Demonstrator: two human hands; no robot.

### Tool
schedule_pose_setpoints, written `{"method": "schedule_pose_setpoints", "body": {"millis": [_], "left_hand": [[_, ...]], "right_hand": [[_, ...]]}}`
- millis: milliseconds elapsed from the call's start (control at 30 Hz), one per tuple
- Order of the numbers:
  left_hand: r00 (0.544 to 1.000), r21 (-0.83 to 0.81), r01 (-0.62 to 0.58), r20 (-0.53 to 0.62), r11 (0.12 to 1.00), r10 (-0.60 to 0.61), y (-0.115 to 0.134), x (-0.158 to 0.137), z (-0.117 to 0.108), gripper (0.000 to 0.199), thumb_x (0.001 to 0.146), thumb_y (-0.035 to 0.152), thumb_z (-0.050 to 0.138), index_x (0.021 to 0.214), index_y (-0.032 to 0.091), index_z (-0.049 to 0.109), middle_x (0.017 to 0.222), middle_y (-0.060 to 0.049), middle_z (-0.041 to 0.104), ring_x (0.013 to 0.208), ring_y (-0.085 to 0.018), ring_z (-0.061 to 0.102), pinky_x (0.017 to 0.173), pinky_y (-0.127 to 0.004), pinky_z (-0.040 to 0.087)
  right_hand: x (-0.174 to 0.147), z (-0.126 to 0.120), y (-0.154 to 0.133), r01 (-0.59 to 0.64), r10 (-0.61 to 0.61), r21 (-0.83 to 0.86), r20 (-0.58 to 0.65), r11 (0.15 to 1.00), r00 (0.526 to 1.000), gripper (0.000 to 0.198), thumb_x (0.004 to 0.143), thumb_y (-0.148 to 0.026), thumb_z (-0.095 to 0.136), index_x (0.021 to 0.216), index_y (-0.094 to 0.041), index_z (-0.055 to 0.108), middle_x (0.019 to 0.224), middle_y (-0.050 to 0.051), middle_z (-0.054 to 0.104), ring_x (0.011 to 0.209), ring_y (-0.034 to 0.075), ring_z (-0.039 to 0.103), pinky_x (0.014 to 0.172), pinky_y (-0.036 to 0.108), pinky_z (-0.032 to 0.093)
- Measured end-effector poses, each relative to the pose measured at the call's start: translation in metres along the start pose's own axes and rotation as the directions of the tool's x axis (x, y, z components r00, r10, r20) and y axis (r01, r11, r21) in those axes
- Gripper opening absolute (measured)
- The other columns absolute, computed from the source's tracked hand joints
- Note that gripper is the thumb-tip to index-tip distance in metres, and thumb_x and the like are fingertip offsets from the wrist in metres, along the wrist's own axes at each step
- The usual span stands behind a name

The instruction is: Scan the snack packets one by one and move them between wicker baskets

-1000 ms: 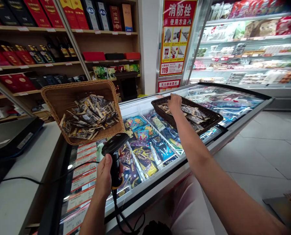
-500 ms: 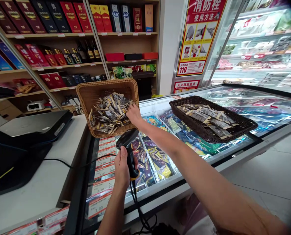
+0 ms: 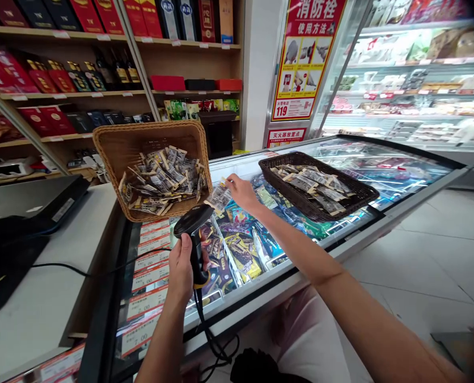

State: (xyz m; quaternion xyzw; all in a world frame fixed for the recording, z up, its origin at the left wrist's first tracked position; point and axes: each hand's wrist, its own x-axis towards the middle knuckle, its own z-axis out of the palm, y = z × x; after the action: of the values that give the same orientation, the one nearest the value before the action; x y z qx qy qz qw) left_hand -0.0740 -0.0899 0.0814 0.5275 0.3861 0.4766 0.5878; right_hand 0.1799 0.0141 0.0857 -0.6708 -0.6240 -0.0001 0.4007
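Observation:
My left hand (image 3: 182,264) is wrapped round the handle of a black barcode scanner (image 3: 195,234), its head tipped up toward the right. Between the thumb and fingers of my right hand (image 3: 243,192) is a small wrapped snack packet (image 3: 220,197), held just right of the tan wicker basket (image 3: 101,146) and beyond the scanner's head. That basket leans toward me with a heap of similar packets (image 3: 167,175) inside. To the right of my hand, a dark brown woven tray (image 3: 358,201) holds several more packets (image 3: 312,183).
Basket and tray rest on a glass-topped freezer (image 3: 396,146) with ice-cream packs (image 3: 240,252) beneath. Price labels (image 3: 145,306) line its left end. A white counter (image 3: 61,271) with a dark machine (image 3: 67,197) stands left. The scanner cord (image 3: 209,330) hangs down. Shelves (image 3: 193,45) rise behind.
My right hand has come out of the wicker basket, moving right with a snack packet in its fingers. My left hand keeps the scanner. The whole view has shifted slightly.

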Motion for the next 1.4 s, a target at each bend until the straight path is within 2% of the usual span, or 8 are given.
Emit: {"method": "schedule_pose_setpoints", "body": {"millis": [133,267,567,900,1167,1300,1367,1400], "left_hand": [[0.986,0.185,0.066,0.137,0.981,-0.092,-0.003,0.000,0.001,0.070,0.082,0.088,0.062,0.092,0.018,0.060,0.056,0.001,0.062,0.042,-0.013,0.053,0.040,-0.024,0.041],[0.959,0.325,0.051,0.248,0.944,-0.137,-0.005,-0.001,0.002,0.071,0.085,0.088,0.058,0.095,0.017,0.061,0.056,0.000,0.063,0.042,-0.013,0.053,0.041,-0.023,0.041],[0.945,0.384,-0.015,0.306,0.923,-0.112,-0.003,-0.002,0.003,0.070,0.091,0.085,0.051,0.099,0.017,0.063,0.060,-0.001,0.065,0.044,-0.013,0.053,0.043,-0.024,0.039],[0.937,0.394,-0.086,0.344,0.915,-0.060,-0.004,-0.001,0.000,0.072,0.091,0.086,0.050,0.095,0.016,0.065,0.058,-0.002,0.063,0.045,-0.014,0.054,0.043,-0.025,0.040],[0.942,0.355,0.039,0.298,0.934,-0.153,0.000,-0.004,0.006,0.074,0.084,0.090,0.055,0.092,0.017,0.064,0.057,-0.001,0.061,0.042,-0.014,0.052,0.041,-0.025,0.040],[0.936,0.312,0.074,0.305,0.947,-0.173,0.000,-0.008,0.010,0.072,0.084,0.087,0.060,0.092,0.016,0.067,0.056,-0.001,0.061,0.041,-0.012,0.051,0.041,-0.022,0.037],[0.940,0.301,0.083,0.292,0.950,-0.175,0.000,-0.010,0.011,0.068,0.087,0.084,0.059,0.092,0.016,0.068,0.056,-0.001,0.062,0.041,-0.011,0.050,0.042,-0.022,0.037],[0.942,0.300,0.087,0.287,0.950,-0.177,-0.001,-0.010,0.011,0.067,0.089,0.082,0.059,0.092,0.016,0.069,0.056,-0.001,0.062,0.041,-0.011,0.050,0.042,-0.022,0.038]], "right_hand": [[-0.023,-0.011,0.047,-0.148,0.168,0.179,-0.106,0.973,0.980,0.019,0.101,-0.030,0.056,0.092,-0.022,0.071,0.082,0.005,0.076,0.083,0.025,0.072,0.074,0.030,0.047],[-0.025,-0.009,0.061,-0.185,0.215,0.228,-0.117,0.956,0.970,0.020,0.096,-0.030,0.062,0.085,-0.022,0.076,0.087,0.006,0.080,0.088,0.026,0.074,0.080,0.033,0.050],[-0.026,-0.019,0.048,-0.140,0.165,0.313,-0.053,0.939,0.985,0.022,0.097,-0.032,0.063,0.088,-0.020,0.078,0.088,0.005,0.080,0.089,0.023,0.074,0.084,0.031,0.051],[-0.031,-0.019,0.039,-0.176,0.211,0.468,-0.022,0.866,0.977,0.023,0.094,-0.036,0.063,0.087,-0.019,0.076,0.085,0.005,0.077,0.085,0.023,0.072,0.081,0.033,0.057],[-0.028,-0.022,0.038,-0.186,0.201,0.369,-0.002,0.911,0.980,0.020,0.095,-0.034,0.064,0.086,-0.020,0.077,0.082,0.003,0.077,0.086,0.023,0.073,0.081,0.032,0.056],[-0.024,-0.048,0.050,-0.219,0.249,0.201,-0.140,0.955,0.958,0.018,0.095,-0.029,0.065,0.084,-0.020,0.076,0.087,0.008,0.079,0.088,0.025,0.074,0.086,0.036,0.055],[-0.026,-0.076,0.069,-0.290,0.325,0.159,-0.282,0.944,0.903,0.021,0.100,-0.030,0.060,0.092,-0.018,0.075,0.092,0.011,0.078,0.087,0.026,0.074,0.086,0.039,0.055],[-0.029,-0.094,0.082,-0.341,0.372,0.150,-0.361,0.928,0.855,0.024,0.103,-0.031,0.056,0.098,-0.017,0.074,0.094,0.013,0.078,0.087,0.027,0.074,0.085,0.041,0.055]]}}
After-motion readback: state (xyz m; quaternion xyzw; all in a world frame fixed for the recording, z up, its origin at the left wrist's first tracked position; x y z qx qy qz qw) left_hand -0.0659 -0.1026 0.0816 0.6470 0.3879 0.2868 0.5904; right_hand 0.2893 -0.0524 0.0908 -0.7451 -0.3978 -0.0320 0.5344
